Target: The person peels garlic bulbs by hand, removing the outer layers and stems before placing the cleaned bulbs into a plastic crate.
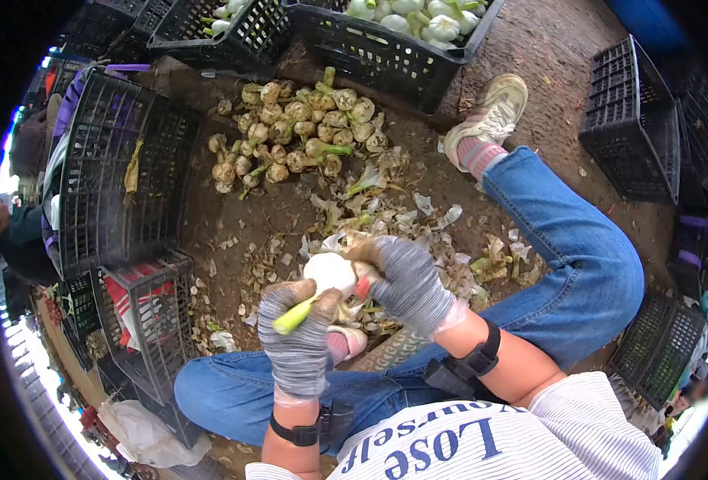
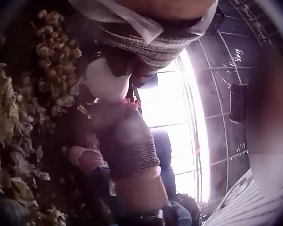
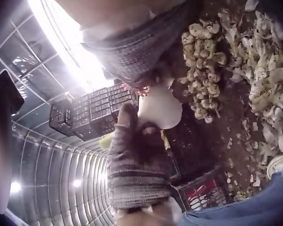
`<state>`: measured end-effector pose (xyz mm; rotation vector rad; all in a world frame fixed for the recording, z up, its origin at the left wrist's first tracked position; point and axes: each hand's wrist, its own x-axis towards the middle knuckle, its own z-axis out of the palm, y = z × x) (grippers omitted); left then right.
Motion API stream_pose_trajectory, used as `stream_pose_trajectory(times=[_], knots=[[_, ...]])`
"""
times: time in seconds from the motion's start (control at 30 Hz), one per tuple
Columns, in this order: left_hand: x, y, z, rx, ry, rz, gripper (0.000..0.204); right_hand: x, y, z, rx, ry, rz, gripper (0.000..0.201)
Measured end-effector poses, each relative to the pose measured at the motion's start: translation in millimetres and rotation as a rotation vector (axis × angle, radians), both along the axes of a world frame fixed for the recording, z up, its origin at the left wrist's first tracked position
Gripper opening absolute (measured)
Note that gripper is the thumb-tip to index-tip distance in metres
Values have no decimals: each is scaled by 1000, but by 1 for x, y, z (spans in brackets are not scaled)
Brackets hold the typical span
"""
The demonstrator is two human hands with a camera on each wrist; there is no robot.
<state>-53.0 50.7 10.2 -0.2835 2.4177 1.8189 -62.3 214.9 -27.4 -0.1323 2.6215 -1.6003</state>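
A white peeled garlic bulb [image 1: 329, 274] with a short green stem [image 1: 294, 317] is held over the ground in front of the person. The left hand [image 1: 296, 336], in a grey knit glove, grips it at the stem side, thumb on the bulb. At the bulb's other side the gloved right hand [image 1: 410, 280] has curled fingers, with something red at its fingertips against the bulb; what the red thing is cannot be told. In the right wrist view the bulb [image 3: 160, 107] lies between the left hand [image 3: 139, 165] and the right hand [image 3: 137, 56].
Unpeeled bulbs [image 1: 298, 132] lie heaped on the soil ahead, with scattered skins [image 1: 402, 216] nearer. A black crate of white bulbs [image 1: 386, 52] stands beyond. More black crates [image 1: 122, 176] are at the left, another [image 1: 634, 120] at the right. The person's bent legs [image 1: 578, 256] flank the work.
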Motion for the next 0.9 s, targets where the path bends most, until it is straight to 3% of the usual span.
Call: stream_pose_trajectory(times=[0.03,0.07,0.1,0.17,0.2,0.23,0.3,0.33,0.43,0.5,0.57,0.6,0.73,0.77,0.8,0.83,0.87,0.9], knots=[[-3,-2,0,1,2,-4,27,0,-1,-10,-333,-247,-107,23],[-5,-5,-1,302,-137,99,28,0,-2,-20,-667,-494,-212,22],[-7,-8,-1,602,-277,204,28,-1,-1,-28,-668,-494,-214,22],[-8,-14,-11,675,-245,210,30,-4,6,-40,-1045,-502,-453,25],[-8,-16,-14,713,-244,225,31,-4,12,-29,-1192,-589,-388,30],[-9,-17,-16,751,-242,240,32,-6,12,-31,-1192,-587,-386,30],[-12,-16,-18,733,-245,253,35,-15,11,-39,-1164,-811,-78,36],[-13,-15,-18,711,-254,270,37,-10,5,-22,-1045,-451,-5,46],[-16,-10,-14,552,-258,113,41,-13,9,-1,-757,-433,65,53],[-19,-19,-23,485,-226,62,44,-10,11,-21,-684,-428,65,44],[-28,-21,-19,617,-331,-27,42,-16,21,-13,-930,-851,-140,33],[-34,-13,-12,631,-289,29,42,-13,16,-16,-819,-676,-319,27],[-129,14,10,553,-159,17,36,-18,19,-24,-636,-640,-280,27],[-155,24,17,585,-110,108,35,-16,17,-30,-636,-642,-282,27],[-181,21,16,793,4,-125,37,-12,13,-42,-620,-586,-279,27],[-200,37,32,846,136,-183,44,-8,11,-55,-602,-530,-277,28],[-215,49,41,941,256,-164,44,-6,11,-66,-539,-517,-276,28],[-221,67,61,1037,228,-125,45,-8,12,-63,-537,-518,-283,28]])
